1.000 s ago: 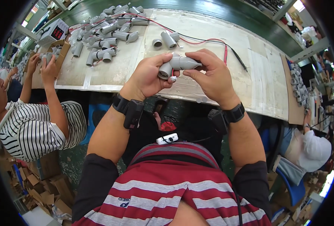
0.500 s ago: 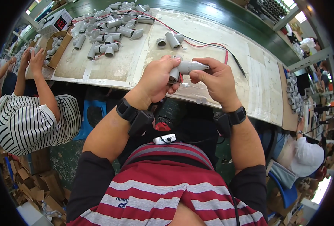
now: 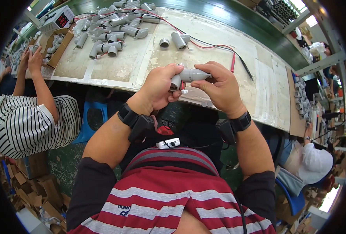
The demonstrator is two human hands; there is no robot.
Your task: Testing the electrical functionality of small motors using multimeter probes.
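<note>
Between my two hands, above the table's near edge, is a grey plastic housing (image 3: 191,74) with a tapered right end and a short tubular branch at its left. My left hand (image 3: 157,84) is closed round the left end and the branch. The thumb and fingers of my right hand (image 3: 222,85) pinch the tapered tip, which they partly hide. A short red wire with a small white connector (image 3: 184,91) hangs below the housing. Farther back on the table lie a grey T-shaped housing (image 3: 179,41) and a short grey threaded ring (image 3: 164,43).
A heap of grey housings (image 3: 118,31) covers the table's far left, beside a power supply (image 3: 55,22) with a red display. Red and black test leads (image 3: 232,62) cross the tabletop (image 3: 258,91). A co-worker in a striped shirt (image 3: 36,123) sits at left near a cardboard box (image 3: 59,50).
My right fingers have moved farther over the tapered tip, covering its end. Both hands have shifted slightly left with the housing, and the white connector now shows more clearly.
</note>
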